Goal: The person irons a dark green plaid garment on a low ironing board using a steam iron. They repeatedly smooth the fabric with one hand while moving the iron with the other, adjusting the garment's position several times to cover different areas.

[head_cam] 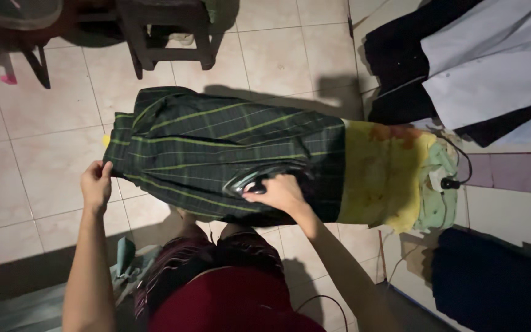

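While the left hand (96, 182) pinches the plaid cloth (228, 154) taut, the right grip (278, 192) clasps an iron (254, 184).

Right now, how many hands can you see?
2. The left hand grips the edge of the dark green striped cloth at its left end. The right hand rests on the iron near the cloth's middle. None look hidden.

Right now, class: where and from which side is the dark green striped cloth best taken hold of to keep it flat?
Probably at its free left edge, from the left side. The dark green striped cloth lies spread along the padded board, and the left hand already pinches that hanging edge. The right hand holds the iron, so the middle is taken.
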